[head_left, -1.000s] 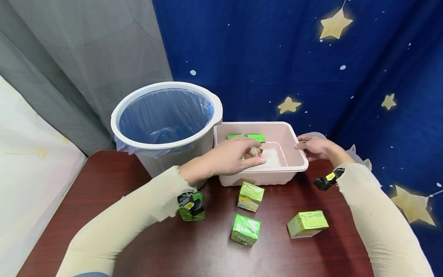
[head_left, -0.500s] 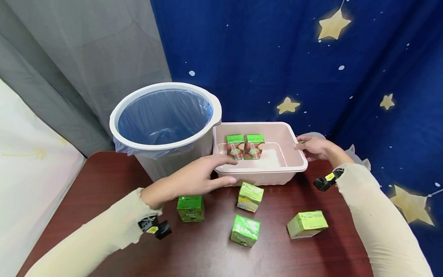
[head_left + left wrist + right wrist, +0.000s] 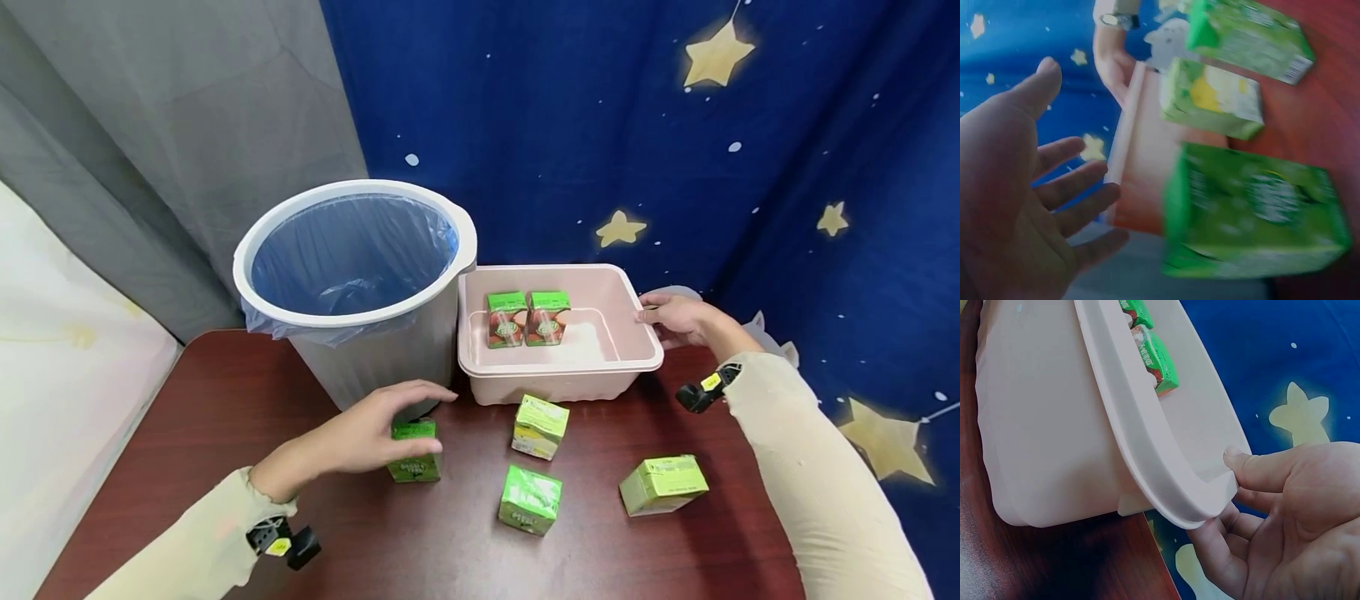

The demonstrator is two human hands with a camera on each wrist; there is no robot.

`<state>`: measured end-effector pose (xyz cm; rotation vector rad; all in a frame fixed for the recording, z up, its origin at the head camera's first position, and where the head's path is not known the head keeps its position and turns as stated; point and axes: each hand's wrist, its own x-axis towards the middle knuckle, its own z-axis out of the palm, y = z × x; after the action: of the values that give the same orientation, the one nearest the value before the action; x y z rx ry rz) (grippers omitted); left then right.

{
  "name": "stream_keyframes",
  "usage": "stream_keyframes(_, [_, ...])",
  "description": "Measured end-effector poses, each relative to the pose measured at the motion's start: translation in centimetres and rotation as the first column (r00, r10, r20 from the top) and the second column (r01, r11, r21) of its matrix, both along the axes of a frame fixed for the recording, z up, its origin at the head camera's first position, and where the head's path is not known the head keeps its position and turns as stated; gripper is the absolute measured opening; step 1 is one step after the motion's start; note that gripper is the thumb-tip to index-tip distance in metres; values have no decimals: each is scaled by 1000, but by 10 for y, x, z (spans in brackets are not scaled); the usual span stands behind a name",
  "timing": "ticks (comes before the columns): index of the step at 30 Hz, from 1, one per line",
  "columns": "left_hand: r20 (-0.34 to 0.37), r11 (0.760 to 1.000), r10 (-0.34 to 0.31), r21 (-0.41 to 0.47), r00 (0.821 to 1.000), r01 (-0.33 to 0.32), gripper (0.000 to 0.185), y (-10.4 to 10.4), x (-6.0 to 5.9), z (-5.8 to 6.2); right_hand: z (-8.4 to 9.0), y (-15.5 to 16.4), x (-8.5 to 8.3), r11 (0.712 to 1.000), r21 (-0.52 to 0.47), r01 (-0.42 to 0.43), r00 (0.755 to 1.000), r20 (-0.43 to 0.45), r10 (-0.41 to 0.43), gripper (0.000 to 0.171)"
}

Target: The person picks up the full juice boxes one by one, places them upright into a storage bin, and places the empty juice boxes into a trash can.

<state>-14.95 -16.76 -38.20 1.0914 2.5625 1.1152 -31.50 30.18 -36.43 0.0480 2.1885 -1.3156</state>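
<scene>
1. The left hand [image 3: 367, 433] hovers with fingers spread and nearly straight over the small upright green drink carton [image 3: 413, 451] nearest the bin; the left wrist view shows an open palm beside that carton with a gap between them, so it grips nothing (whether a fingertip touches the carton's top I cannot tell). Closing from this spread, off-centre pose could tip the narrow carton over onto the dark red-brown wooden tabletop [image 3: 225, 400].

2. The right hand [image 3: 678, 319] pinches the far right rim of the pale pink rectangular plastic tub [image 3: 558, 367]: the thumb lies on top of the lip and the fingers curl under it, plain in the right wrist view. It holds one corner only, so a pull or lift there could swing or tilt the tub and topple the two green cartons with red-brown fronts [image 3: 525, 318] standing side by side at its back wall.

3. Three more light-green cartons [image 3: 540, 427] [image 3: 531, 498] [image 3: 663, 484] lie loose on the tabletop in front of the tub, near one another; a sleeve sweeping across could knock them.

4. The white round bin lined with a blue plastic bag [image 3: 352, 275] stands just beside the tub, touching or nearly so, and close behind the left hand (a carton lifted carelessly could catch its wall).
</scene>
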Motion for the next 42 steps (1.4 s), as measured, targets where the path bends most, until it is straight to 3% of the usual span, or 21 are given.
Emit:
stream_keyframes(9, [-42, 992, 45, 119, 998, -40, 73, -17, 0, -47, 1, -1, 0, 1000, -6, 4, 1000, -5, -4, 46])
stream_keyframes(14, [-2, 992, 46, 115, 999, -46, 73, -19, -3, -61, 1, -1, -1, 1000, 4, -2, 1000, -12, 2, 48])
stream_keyframes(18, [40, 995, 47, 88, 998, -51, 70, -18, -4, -66, 1, -1, -2, 1000, 5, -9, 1000, -5, 9, 47])
stream_keyframes(22, [20, 997, 62, 36, 998, -63, 68, -14, -5, -67, 1, -2, -1, 1000, -1, -6, 1000, -6, 6, 47])
stream_keyframes(27, [9, 991, 126, -48, 992, -125, 69, -11, -4, -70, 1, -3, 0, 1000, 3, -3, 1000, -7, 3, 48])
stream_keyframes(42, [-41, 987, 162, 8, 986, -162, 45, -9, -4, -79, 3, -3, 2, 1000, 12, -3, 1000, -8, 3, 47])
